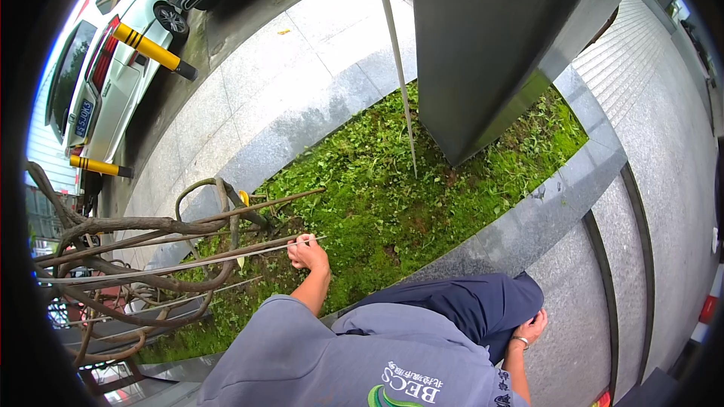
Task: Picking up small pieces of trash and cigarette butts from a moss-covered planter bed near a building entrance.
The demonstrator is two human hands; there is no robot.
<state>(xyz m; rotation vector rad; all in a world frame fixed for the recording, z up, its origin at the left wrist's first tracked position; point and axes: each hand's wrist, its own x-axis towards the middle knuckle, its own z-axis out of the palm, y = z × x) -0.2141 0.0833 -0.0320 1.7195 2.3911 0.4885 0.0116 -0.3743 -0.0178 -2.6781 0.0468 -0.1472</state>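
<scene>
My left hand (pixel 308 254) has its fingers curled about the end of a thin grey rod (pixel 249 252), which runs off to the left. Close under that rod lies a brown woody stem (pixel 209 260), its tip by my knuckles; whether my fingers also touch it I cannot tell. Thick, twisted vine branches (pixel 130 227) tangle to the left of this hand. Below it spreads a planting bed (pixel 362 203) of moss and low weeds. On the right, my right hand (pixel 530 329), with a band at the wrist, rests against my bent leg in dark trousers (pixel 452 299).
A dark metal pillar (pixel 486 39) rises from the bed, with a slender pole (pixel 396 51) beside it. Grey stone edging (pixel 571 181) borders the bed. Stone steps (pixel 616 271) lie to the right. Yellow bollards (pixel 148 48) and a parked white car (pixel 116 90) stand at upper left.
</scene>
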